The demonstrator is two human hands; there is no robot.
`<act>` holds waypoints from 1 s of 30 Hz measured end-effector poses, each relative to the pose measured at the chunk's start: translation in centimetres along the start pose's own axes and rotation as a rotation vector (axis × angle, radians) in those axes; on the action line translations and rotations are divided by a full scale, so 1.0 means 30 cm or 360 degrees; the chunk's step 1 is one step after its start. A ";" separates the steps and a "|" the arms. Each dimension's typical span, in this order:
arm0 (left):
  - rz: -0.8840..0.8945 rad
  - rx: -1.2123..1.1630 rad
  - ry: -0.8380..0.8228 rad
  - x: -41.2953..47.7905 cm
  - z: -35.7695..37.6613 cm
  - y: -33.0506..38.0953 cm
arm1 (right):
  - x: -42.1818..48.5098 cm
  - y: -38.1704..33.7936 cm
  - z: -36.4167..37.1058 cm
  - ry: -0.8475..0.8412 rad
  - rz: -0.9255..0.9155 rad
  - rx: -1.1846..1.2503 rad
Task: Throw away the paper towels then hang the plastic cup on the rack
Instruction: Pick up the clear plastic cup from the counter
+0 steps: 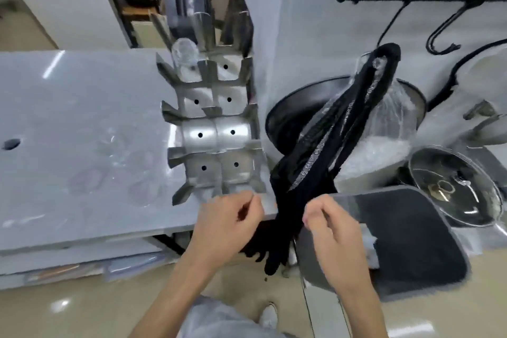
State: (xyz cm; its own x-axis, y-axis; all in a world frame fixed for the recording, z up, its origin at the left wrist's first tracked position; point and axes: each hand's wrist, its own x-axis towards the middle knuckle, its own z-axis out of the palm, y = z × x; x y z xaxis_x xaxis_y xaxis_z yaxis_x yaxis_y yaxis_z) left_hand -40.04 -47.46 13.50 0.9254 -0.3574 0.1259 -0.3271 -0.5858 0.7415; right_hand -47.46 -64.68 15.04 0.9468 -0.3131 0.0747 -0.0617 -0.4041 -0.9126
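A clear plastic cup [184,61] sits at the far left corner of the metal rack [216,132], which lies on the grey table [82,145]. My left hand [229,223] hovers at the table's front edge, just below the rack, with its fingers curled and nothing in it. My right hand [329,223] is held beside it, over the rim of a grey bin [400,241] with a dark inside, its fingers also curled on nothing. No paper towels are in view.
A black cloth [329,145] hangs from a wall hook [389,25] down between my hands. Behind it stand a dark pan [290,118], a plastic bag [384,129] and a glass lid [452,189]. Wet marks show on the table.
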 end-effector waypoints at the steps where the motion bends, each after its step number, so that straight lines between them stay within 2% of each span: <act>1: -0.0074 0.0007 0.0084 -0.010 -0.064 -0.057 | 0.014 -0.016 0.076 -0.0099 0.0001 -0.0040; 6: -0.0513 0.0006 0.0396 -0.033 -0.376 -0.390 | 0.112 -0.130 0.445 -0.0464 0.0015 -0.0164; 12: -0.0777 -0.0101 0.0600 -0.070 -0.772 -0.809 | 0.217 -0.345 0.934 -0.0594 -0.0173 -0.0105; 15: -0.0938 -0.0126 0.0638 -0.059 -0.905 -0.981 | 0.269 -0.405 1.146 -0.0661 -0.0271 -0.0338; 17: -0.0981 -0.0197 0.0642 -0.040 -0.963 -1.069 | 0.314 -0.415 1.253 -0.0615 -0.0281 -0.0592; 21: -0.0905 -0.0115 0.0540 0.008 -0.982 -1.187 | 0.393 -0.371 1.371 -0.0610 -0.0084 -0.0899; 24: -0.0750 0.0018 0.0489 0.065 -0.972 -1.226 | 0.424 -0.328 1.457 -0.0666 -0.0062 -0.0796; 25: -0.0740 0.0078 0.0391 0.088 -0.974 -1.237 | 0.432 -0.315 1.494 -0.0718 -0.0045 -0.0755; 28: -0.0676 0.0319 -0.0140 0.140 -0.964 -1.308 | 0.462 -0.281 1.621 -0.1021 0.0070 -0.0643; 30: -0.0596 0.0276 -0.0307 0.169 -0.937 -1.337 | 0.476 -0.259 1.695 -0.1164 0.0074 -0.0565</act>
State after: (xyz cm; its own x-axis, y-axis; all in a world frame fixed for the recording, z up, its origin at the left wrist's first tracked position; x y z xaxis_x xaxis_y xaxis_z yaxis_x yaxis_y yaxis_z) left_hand -16.87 -5.33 2.93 0.9388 -0.2170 -0.2674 -0.0189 -0.8077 0.5893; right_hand -17.39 -22.30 2.77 0.9000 0.2547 -0.3536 -0.0861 -0.6915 -0.7173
